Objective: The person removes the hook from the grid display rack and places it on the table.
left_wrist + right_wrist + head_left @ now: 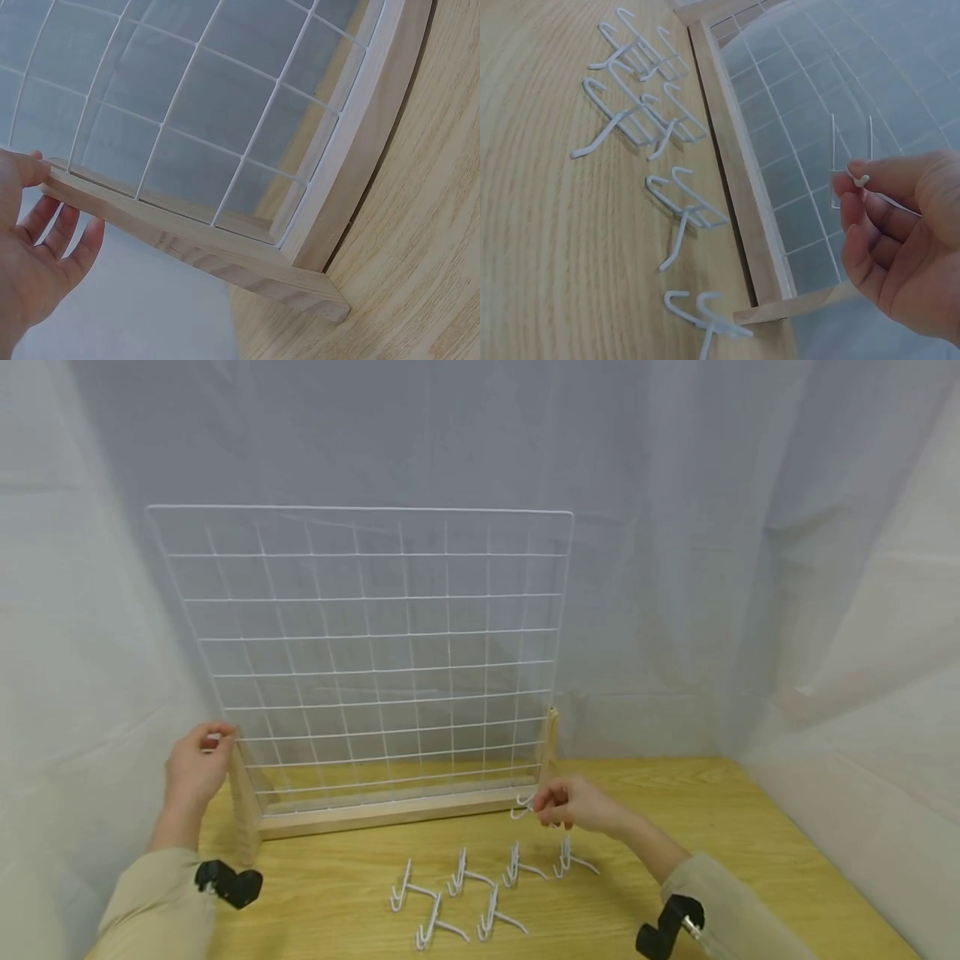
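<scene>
A white wire grid panel (360,508) stands upright in a wooden stand (397,812). With thumb and fingers, my left hand (195,767) grips the upper end of the stand's left upright (172,245). At the right end of the stand, my right hand (583,806) pinches a white wire hook (861,181) by its peg. That hook's two prongs point upward in the right wrist view, in front of the grid; the fingers hide part of it. Several similar white hooks (491,917) lie on the table before the stand.
The wood-grain table (675,827) extends right of the stand and toward me. Pale sheeting (660,568) hangs behind and on both sides. Each sleeve carries a black camera mount, one on the left (228,883) and one on the right (670,927).
</scene>
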### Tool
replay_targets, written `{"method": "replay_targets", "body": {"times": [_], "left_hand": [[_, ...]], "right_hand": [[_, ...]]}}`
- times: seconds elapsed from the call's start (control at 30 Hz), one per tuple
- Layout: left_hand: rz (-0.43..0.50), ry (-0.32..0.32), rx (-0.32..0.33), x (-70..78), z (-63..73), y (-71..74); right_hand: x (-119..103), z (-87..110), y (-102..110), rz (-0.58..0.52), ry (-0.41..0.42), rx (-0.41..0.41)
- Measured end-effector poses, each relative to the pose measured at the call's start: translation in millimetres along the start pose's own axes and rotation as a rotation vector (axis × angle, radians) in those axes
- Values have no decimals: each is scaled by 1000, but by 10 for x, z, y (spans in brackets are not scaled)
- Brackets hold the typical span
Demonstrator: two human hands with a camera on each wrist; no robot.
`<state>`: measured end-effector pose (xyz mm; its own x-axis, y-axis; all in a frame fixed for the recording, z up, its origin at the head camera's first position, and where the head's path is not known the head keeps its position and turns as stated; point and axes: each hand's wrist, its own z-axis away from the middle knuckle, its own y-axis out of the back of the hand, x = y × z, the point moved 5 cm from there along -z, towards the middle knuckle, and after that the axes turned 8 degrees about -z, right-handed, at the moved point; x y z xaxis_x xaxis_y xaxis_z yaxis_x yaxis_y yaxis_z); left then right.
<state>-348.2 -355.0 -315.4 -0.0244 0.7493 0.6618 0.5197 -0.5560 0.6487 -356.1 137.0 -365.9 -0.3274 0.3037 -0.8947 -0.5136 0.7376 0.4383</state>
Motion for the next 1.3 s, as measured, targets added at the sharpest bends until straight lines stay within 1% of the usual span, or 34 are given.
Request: {"method": "replay_targets", "body": {"times": [0.23,0.43,0.63,0.73,0.83,1.07,1.3], "left_hand": [[1,-4,-9,8,14,4],[4,-11,-1,5,3,0],[3,-9,-5,-14,-10,-7],[2,-2,-8,-14,-9,-5],[3,3,-12,-12,-7,-1],[0,-5,-7,-17,-19,8],[-6,-4,1,-22,-27,-7]], "right_hand": [[103,94,-52,-14,-7,-21],[216,142,-109,-14,-22,-28],[310,182,-178,-14,-10,-34],[353,209,-203,-28,-15,-31],[400,235,-220,-49,-38,-29],[470,309,-260,-80,-85,-39],[517,387,-354,-130,-82,-66]]}}
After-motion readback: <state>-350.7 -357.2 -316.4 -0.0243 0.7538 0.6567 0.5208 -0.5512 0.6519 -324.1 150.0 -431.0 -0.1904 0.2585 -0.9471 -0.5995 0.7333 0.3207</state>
